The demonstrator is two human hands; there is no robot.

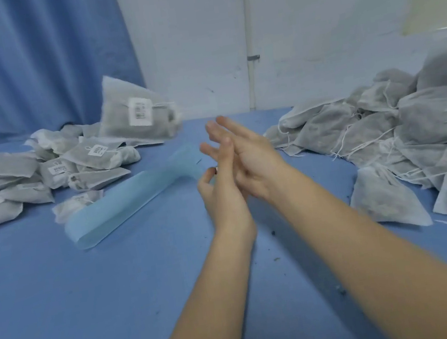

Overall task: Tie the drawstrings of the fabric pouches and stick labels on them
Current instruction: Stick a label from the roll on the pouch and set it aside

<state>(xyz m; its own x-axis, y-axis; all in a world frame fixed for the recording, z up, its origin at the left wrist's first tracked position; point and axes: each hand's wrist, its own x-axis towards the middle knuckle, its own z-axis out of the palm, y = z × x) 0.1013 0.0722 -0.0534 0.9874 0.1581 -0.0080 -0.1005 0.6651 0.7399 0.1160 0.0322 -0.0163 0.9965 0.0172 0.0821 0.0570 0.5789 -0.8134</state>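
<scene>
Bare left hand (pixel 219 181) against right hand (pixel 246 156), fingers extended

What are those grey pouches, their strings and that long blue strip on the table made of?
The pouches look like thin non-woven fabric: matte, fuzzy, half-sheer, with dark filling showing through. Their drawstrings seem to be white cotton-like cord, limp and frayed. The blue strip looks like glossy, translucent backing paper, probably the label liner, though I can't be sure. The label on the airborne pouch looks like white printed paper.
</scene>
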